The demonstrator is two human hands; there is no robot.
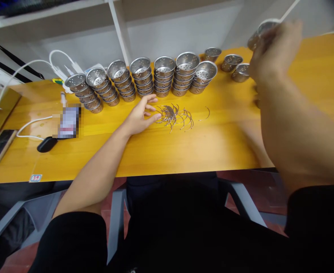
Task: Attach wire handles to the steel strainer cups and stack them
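My left hand (141, 116) rests on the yellow table with its fingers apart. Its thumb and fingertips reach the left edge of a loose pile of thin curved metal wires (172, 115). One curved wire (207, 113) lies separately to the right of the pile. At the upper right, my right hand (277, 51), smeared by motion, is closed around a metal cup (267, 24); the hand partly covers it. Several small perforated metal cups stand near it, among them one cup (241, 72) just left of my right wrist.
Stacks of perforated metal cups (164, 77) line the back of the table (161, 151) before a pale shelf divider (118, 30). On the left lie a lit phone (68, 122), a black device (47, 144), a second phone (0, 147) and white cables (27, 64).
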